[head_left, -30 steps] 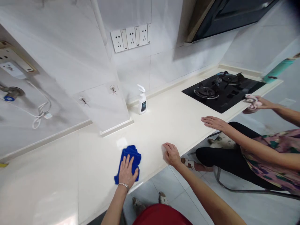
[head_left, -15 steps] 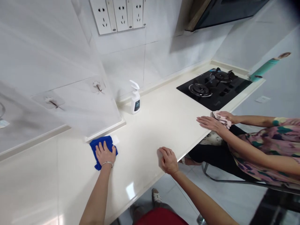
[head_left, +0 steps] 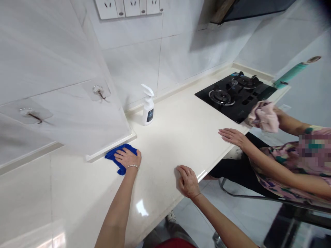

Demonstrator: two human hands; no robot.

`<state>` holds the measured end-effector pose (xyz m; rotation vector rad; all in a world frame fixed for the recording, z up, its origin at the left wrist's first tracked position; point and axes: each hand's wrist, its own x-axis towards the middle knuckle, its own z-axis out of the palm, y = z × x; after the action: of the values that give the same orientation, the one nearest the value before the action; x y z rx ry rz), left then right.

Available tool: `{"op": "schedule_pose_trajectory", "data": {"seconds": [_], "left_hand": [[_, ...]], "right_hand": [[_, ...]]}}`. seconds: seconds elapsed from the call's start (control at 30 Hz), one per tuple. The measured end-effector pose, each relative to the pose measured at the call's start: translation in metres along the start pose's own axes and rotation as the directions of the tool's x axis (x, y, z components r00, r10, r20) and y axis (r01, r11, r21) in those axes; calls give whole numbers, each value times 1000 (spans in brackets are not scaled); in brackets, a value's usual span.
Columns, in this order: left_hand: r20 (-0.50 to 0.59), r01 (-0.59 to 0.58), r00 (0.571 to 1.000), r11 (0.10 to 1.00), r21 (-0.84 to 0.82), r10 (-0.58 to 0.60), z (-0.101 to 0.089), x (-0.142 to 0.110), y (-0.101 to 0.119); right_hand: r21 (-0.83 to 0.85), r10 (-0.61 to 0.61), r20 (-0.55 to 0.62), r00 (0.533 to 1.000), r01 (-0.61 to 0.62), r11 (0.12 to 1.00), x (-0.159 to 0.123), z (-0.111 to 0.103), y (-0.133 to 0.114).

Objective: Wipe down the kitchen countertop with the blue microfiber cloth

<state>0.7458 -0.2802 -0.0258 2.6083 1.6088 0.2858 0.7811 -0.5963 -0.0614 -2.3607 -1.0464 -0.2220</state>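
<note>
Glossy cream countertop (head_left: 178,141) ran along the wall (head_left: 134,65). Blue cloth (head_left: 111,155) lay rumpled on it; white spray bottle (head_left: 148,113) stood upright, black gas hob (head_left: 236,98) sat toward the far end.

Kitchen: black two-burner gas hob (head_left: 236,96) set in pale counter (head_left: 186,137), wall sockets (head_left: 132,7) above, tiled wall (head_left: 134,65) behind

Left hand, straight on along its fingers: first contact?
Left hand: likely the pale ledge at the foot of the wall; blue cloth lies under the palm. Exact gap unclear.
</note>
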Motion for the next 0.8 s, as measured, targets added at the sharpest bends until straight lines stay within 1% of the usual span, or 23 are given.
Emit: {"op": "schedule_pose_trajectory", "data": {"seconds": [0.13,0.2,0.27,0.33,0.37,0.4,0.47,0.53,0.57,0.67,0.7,0.77,0.8], "left_hand": [[25,-69,997,998,0,69,4,-6,17],[32,-143,989,990,-21,143,4,-11,24],[46,-282,957,957,-67,286,5,-14,30],[66,-422,899,898,-125,432,6,-14,36],[75,-466,874,872,-151,480,7,-13,39],[85,-488,858,855,-173,507,8,-11,41],[104,-494,846,842,-218,523,8,-7,42],[124,-503,826,818,-280,550,8,-5,40],[132,-523,803,793,-312,581,8,-5,37],[130,-602,717,702,-380,685,4,-8,24],[123,-620,697,680,-390,706,2,-9,19],[110,-637,679,657,-404,726,-2,-8,6],[106,-637,680,655,-406,726,-3,-6,-1]], "right_hand": [[1,0,9,1000,0,1000,0,-2,0],[1,2,11,1000,-2,1000,0,-2,0],[-3,2,11,1000,-2,1000,0,-2,0],[-12,2,10,1000,-2,1000,0,-1,1],[-16,3,10,1000,-3,1000,0,-1,1],[-17,4,11,1000,-4,1000,-1,-1,1],[-14,7,11,1000,-7,1000,-1,0,3],[-10,12,8,1000,-12,1000,-1,1,4],[-10,14,7,1000,-14,1000,-1,1,4],[-16,15,7,1000,-15,1000,-1,1,2],[-19,15,5,1000,-15,1000,-1,2,1],[-21,16,-6,1000,-16,1000,0,2,0],[-21,14,-12,1000,-14,1000,0,2,-1]]}}
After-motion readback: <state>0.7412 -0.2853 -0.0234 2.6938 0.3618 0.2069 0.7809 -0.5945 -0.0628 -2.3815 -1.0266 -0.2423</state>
